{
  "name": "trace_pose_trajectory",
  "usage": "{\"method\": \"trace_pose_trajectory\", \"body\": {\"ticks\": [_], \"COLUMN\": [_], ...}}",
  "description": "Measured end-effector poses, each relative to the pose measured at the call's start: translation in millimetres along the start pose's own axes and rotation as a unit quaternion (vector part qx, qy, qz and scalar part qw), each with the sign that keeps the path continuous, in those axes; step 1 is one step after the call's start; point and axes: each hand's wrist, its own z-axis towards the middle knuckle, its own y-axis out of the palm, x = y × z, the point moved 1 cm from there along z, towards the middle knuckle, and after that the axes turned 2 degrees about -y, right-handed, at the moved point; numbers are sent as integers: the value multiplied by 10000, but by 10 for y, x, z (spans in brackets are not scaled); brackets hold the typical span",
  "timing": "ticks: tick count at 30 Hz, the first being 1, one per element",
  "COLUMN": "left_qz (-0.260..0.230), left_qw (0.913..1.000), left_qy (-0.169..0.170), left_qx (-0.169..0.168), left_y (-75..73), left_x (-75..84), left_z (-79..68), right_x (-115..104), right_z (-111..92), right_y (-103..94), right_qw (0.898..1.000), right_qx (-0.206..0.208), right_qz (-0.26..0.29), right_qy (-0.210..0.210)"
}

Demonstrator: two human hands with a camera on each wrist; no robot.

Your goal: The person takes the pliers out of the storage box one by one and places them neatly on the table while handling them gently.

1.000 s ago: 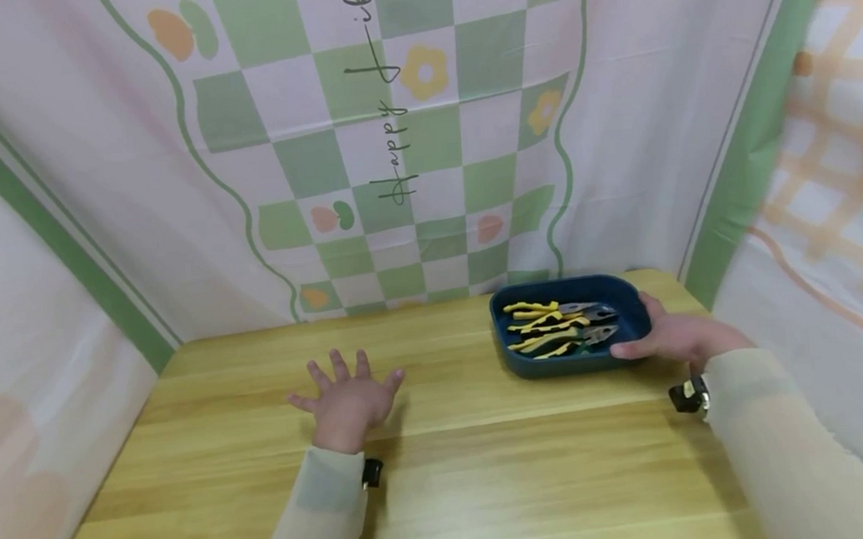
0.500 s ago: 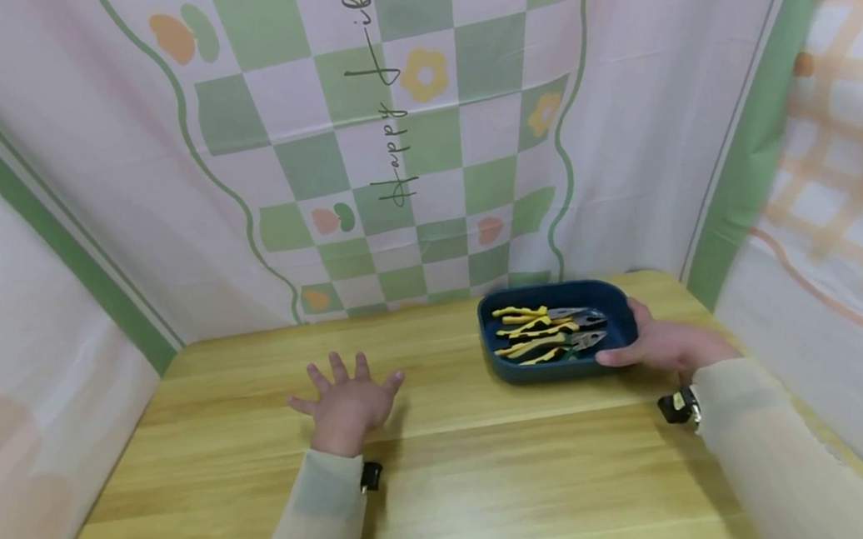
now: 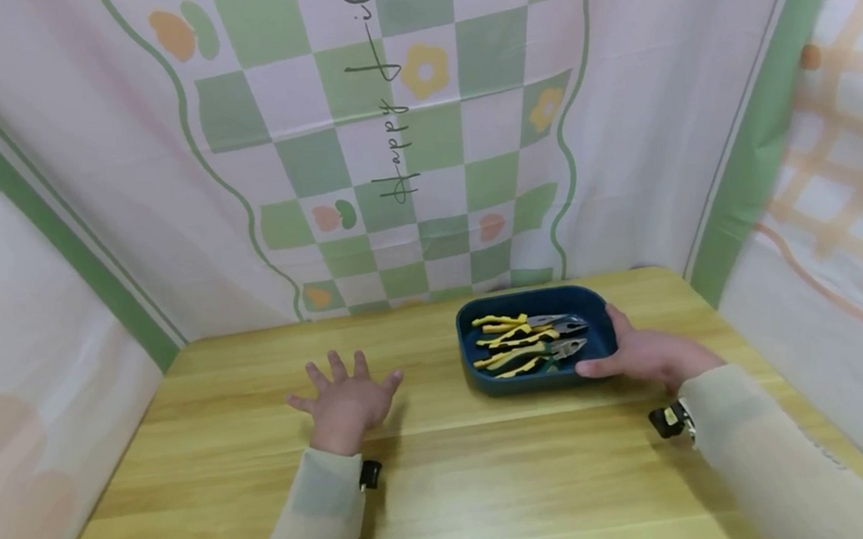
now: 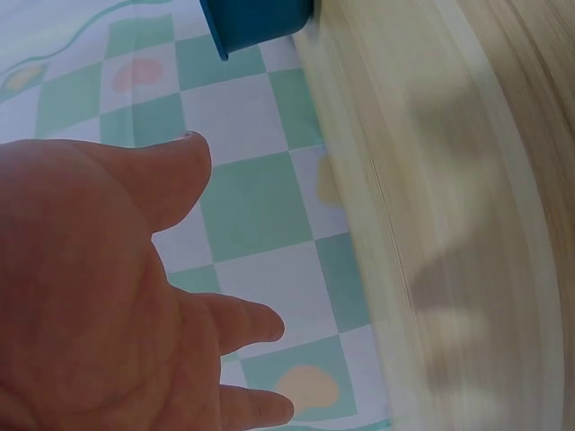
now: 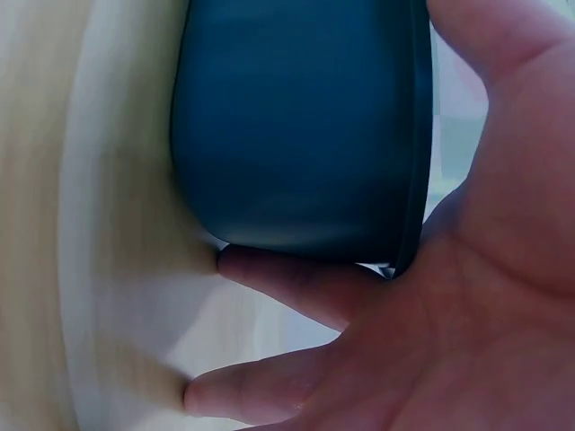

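Note:
A dark blue plastic container (image 3: 537, 383) with rounded corners sits on the wooden table towards the right back. Inside it lie several pliers (image 3: 526, 338) with yellow-and-black or green handles, jaws pointing right. My right hand (image 3: 651, 354) holds the container's right end, thumb along the front rim and fingers against the outer end wall. In the right wrist view, one finger (image 5: 296, 278) presses below the rim while another reaches down beside the table. My left hand (image 3: 347, 405) is spread flat, palm down, left of the container, touching no object; its thumb points towards the container.
Behind the table (image 3: 447, 485) hangs a checked green-and-white cloth (image 3: 431, 161), its lower edge close to the container's back wall. More printed cloth (image 3: 832, 191) encloses the right side and the left. Each wrist carries a small black camera (image 3: 667, 420).
The right hand has slid the container to the left and slightly towards the front, with the pliers riding inside. The left hand has stayed in place.

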Motion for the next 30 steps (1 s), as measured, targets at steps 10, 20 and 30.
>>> {"method": "trace_pose_trajectory", "body": {"ticks": [10, 20, 30], "left_qz": [-269, -343, -317], "left_qw": [9996, 9994, 9995], "left_qy": [25, 51, -16], "left_qx": [19, 58, -57], "left_y": [-48, -116, -65], "left_x": [-81, -127, -123], "left_z": [-9, -7, -26], "right_x": [-121, 2, -12], "right_z": [-9, 169, 111], "right_y": [35, -157, -128], "right_qw": [9991, 9955, 9947], "right_qx": [-368, -552, -784], "right_qz": [-220, -462, -339], "right_qy": [69, -620, -568]}}
